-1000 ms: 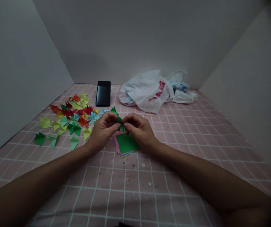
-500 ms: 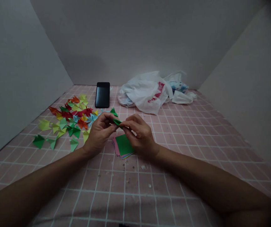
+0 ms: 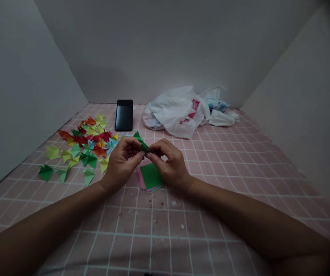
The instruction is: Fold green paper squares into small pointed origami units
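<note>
My left hand (image 3: 121,163) and my right hand (image 3: 167,161) meet over the pink tiled surface, fingers pinched together on a small folded green paper piece (image 3: 144,147). Just below the hands lies a small stack of square coloured papers (image 3: 150,178) with a green sheet on top. A scatter of folded paper pieces (image 3: 84,143) in red, green, yellow, orange and light blue lies to the left of my left hand. One more green folded piece (image 3: 137,135) sits just beyond my fingers.
A black phone (image 3: 124,114) lies face up at the back. A crumpled white plastic bag (image 3: 179,110) with red print sits at the back right, more bags beside it. Grey walls enclose the surface on three sides. Small crumbs dot the tiles near the paper stack.
Both hands stayed together above the paper stack. The fingers have worked the green piece, which has turned and now points up between the fingertips.
</note>
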`<state>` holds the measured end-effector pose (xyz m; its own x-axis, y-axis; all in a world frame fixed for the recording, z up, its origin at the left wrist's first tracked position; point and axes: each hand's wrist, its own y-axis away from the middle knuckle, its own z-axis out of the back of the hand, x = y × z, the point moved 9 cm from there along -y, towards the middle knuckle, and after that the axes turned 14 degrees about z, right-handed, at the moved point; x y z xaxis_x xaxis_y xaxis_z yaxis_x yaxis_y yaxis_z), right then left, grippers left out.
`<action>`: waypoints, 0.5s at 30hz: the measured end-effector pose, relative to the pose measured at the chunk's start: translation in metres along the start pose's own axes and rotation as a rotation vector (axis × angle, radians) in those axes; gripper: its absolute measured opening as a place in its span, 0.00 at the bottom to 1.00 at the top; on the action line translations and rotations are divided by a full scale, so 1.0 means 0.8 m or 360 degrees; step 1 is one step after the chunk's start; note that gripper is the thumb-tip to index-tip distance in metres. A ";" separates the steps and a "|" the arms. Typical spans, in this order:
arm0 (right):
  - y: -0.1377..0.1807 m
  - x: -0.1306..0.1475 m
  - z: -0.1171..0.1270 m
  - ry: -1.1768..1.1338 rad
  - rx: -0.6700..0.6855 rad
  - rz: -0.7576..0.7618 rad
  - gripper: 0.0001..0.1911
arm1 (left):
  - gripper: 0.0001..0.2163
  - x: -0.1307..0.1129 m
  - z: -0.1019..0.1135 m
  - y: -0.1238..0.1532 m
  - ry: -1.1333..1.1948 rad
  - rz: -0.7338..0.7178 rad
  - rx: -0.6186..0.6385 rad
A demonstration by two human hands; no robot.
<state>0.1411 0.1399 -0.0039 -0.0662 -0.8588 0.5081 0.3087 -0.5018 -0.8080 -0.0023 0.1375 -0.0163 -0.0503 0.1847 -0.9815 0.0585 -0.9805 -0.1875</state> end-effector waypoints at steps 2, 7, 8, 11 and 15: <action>0.002 -0.007 -0.002 -0.0055 -0.0010 -0.0083 0.04 | 0.11 -0.007 0.000 0.004 -0.0180 -0.0137 -0.0043; 0.014 -0.032 -0.015 -0.0574 -0.0089 -0.0511 0.03 | 0.13 -0.018 -0.001 0.014 -0.0460 -0.0385 -0.0091; 0.017 -0.036 -0.019 -0.0700 -0.0101 -0.0603 0.03 | 0.14 -0.019 -0.002 0.015 -0.0476 -0.0401 -0.0086; 0.020 -0.042 -0.027 -0.0955 -0.0133 -0.0748 0.05 | 0.15 -0.018 -0.004 0.015 -0.0449 -0.0381 -0.0021; 0.017 -0.044 -0.031 -0.1107 -0.0123 -0.0772 0.05 | 0.12 -0.012 -0.002 0.013 -0.0340 -0.0285 0.0050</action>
<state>0.1245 0.1605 -0.0401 0.4313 -0.3006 0.8507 0.3295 -0.8252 -0.4587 0.0007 0.1255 -0.0090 -0.2663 0.3404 -0.9018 -0.0009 -0.9357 -0.3529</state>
